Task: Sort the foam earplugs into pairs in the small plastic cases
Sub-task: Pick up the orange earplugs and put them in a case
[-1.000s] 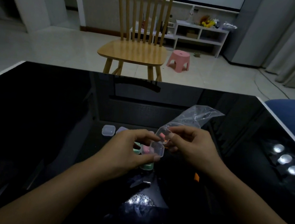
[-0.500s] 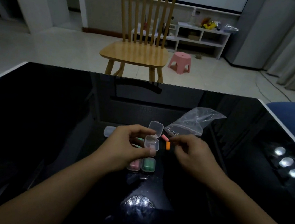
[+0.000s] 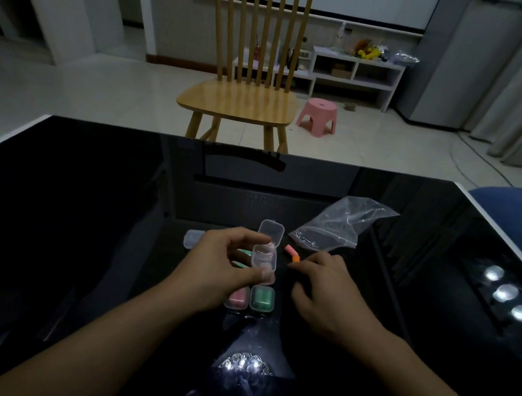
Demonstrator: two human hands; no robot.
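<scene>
My left hand [image 3: 221,268] is pinching the open clear case [image 3: 265,257] between thumb and fingertips, its lid [image 3: 270,232] flipped up and back toward the far side. My right hand [image 3: 327,291] is low on the black table [image 3: 71,207], fingers curled, fingertips right at the orange earplug [image 3: 294,260]; whether I've actually got it pinched, I cannot tell. Touching the orange one on its far side lies a pink earplug [image 3: 290,251].

Around me: just below my left thumb sit two closed cases side by side, one with pink inside [image 3: 237,298], one with green [image 3: 262,299]. A closed empty-looking case [image 3: 193,239] pokes out beyond my left knuckles. Green earplugs [image 3: 243,258] peek through under my left fingers. The crumpled plastic bag [image 3: 338,227] lies just past the loose plugs, crowding the far right.

Room: the table stretches dark and wide to the left, and its far edge is well away, with a wooden chair [image 3: 242,97] and pink stool [image 3: 317,117] beyond it. A blue seat [image 3: 519,223] sits off the right edge.

Against half a second ago, little differs: the case is in the same pinch, my right hand has slid a touch closer to the orange plug. A second ago both hands were raised together at the case, with the right at its lid.
</scene>
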